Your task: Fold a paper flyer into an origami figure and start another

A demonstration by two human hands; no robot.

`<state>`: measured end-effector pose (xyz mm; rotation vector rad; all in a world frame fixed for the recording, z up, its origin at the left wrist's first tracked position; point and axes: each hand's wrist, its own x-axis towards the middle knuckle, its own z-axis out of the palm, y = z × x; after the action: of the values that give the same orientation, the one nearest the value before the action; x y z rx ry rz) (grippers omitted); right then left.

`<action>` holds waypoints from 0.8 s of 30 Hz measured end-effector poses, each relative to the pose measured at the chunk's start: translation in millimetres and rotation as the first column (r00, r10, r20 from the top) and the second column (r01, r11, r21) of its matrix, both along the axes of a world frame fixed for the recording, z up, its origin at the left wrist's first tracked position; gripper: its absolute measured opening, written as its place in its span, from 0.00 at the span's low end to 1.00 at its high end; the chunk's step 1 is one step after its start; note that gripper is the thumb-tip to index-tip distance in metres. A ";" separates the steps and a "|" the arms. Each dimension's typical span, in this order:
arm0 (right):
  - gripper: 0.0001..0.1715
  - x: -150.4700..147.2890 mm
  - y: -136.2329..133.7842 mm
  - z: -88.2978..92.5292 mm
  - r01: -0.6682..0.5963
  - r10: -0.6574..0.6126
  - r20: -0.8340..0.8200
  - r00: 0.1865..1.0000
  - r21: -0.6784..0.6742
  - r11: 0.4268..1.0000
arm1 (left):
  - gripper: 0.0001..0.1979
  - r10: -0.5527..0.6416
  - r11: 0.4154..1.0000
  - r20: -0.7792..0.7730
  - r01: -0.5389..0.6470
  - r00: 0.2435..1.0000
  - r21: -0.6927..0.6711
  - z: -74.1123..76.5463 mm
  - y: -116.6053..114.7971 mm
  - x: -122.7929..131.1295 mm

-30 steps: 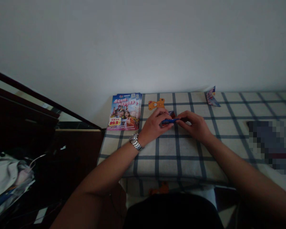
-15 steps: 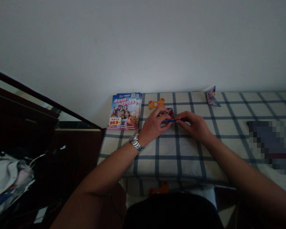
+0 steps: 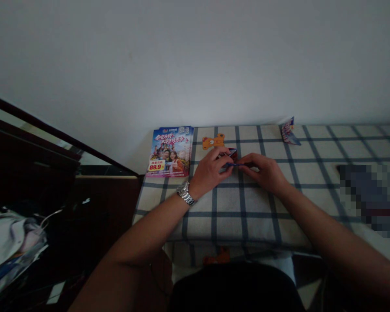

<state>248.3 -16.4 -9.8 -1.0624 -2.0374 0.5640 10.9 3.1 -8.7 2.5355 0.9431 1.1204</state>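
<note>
A small folded piece of printed paper (image 3: pixel 234 153), dark red and blue, is held between my two hands above the checked tablecloth. My left hand (image 3: pixel 212 170), with a metal watch on its wrist, pinches it from the left with bent fingers. From the right, the thumb and fingertips of my right hand (image 3: pixel 262 171) close on its near edge. The fingers cover much of the paper. To the left lies a stack of printed flyers (image 3: pixel 169 151) with a castle picture. Another folded flyer (image 3: pixel 290 132) stands on the cloth by the wall.
The checked tablecloth (image 3: pixel 230 212) has an orange bear print beyond my left hand. A dark blurred-out object (image 3: pixel 370 195) lies on the right. Behind the table rises a pale wall (image 3: pixel 195 65). At lower left are a white cloth bundle (image 3: pixel 6 242) and dark furniture.
The folded paper has tilted slightly between my fingers, showing less of its blue edge. My right fingertips have shifted a little; both hands keep their grip in almost the same place.
</note>
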 end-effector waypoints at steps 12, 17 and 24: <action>0.06 3.0 2.6 -4.2 0.011 -0.019 -0.130 0.991 -0.057 0.998 | 0.12 -0.072 0.996 0.041 0.074 0.997 -0.051 4.7 1.1 -2.2; 0.06 3.5 2.8 -4.6 -0.028 -0.002 -0.205 0.979 -0.143 0.989 | 0.15 -0.059 0.995 0.106 0.067 0.993 -0.072 5.3 -0.6 -5.2; 0.08 5.7 5.2 -3.0 -0.046 0.038 -0.108 0.993 -0.067 0.997 | 0.07 0.105 0.987 0.228 -0.072 0.968 -0.146 -1.3 5.9 -8.4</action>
<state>254.0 -11.1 -12.8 -1.0100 -1.9626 0.7035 2.5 9.0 -9.9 2.2134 1.0395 1.2993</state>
